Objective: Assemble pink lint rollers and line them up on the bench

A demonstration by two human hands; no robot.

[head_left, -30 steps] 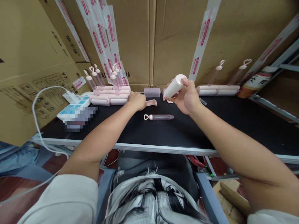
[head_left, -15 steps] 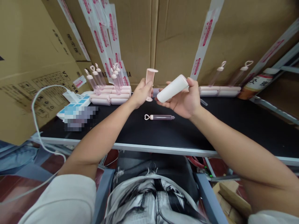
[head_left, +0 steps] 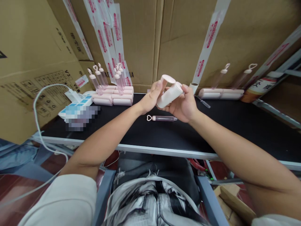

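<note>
My left hand (head_left: 150,99) is closed around a pale pink half-round cover (head_left: 167,78) with a flat round end. My right hand (head_left: 185,106) grips a white lint-roller roll (head_left: 170,94), tilted with its right end up. Cover and roll are close together, the roll in front of part of the cover; whether they touch I cannot tell. On the black tabletop below them lies a handle (head_left: 164,118) with a clear purplish shaft and a pink heart-shaped loop. Most fingertips of the left hand are hidden.
Several pink rollers (head_left: 122,99) with upright handles are grouped at left, beside a power strip (head_left: 76,105) with a white cable. More pink rollers (head_left: 210,93) and a drink bottle (head_left: 262,87) stand at right. A white tube (head_left: 194,87) is behind my right hand. Cardboard (head_left: 181,44) forms the back.
My left hand has moved right with the pink cover, and my right hand has shifted slightly left with the white roll. The gap between them has closed up, and the white tube behind has come into view.
</note>
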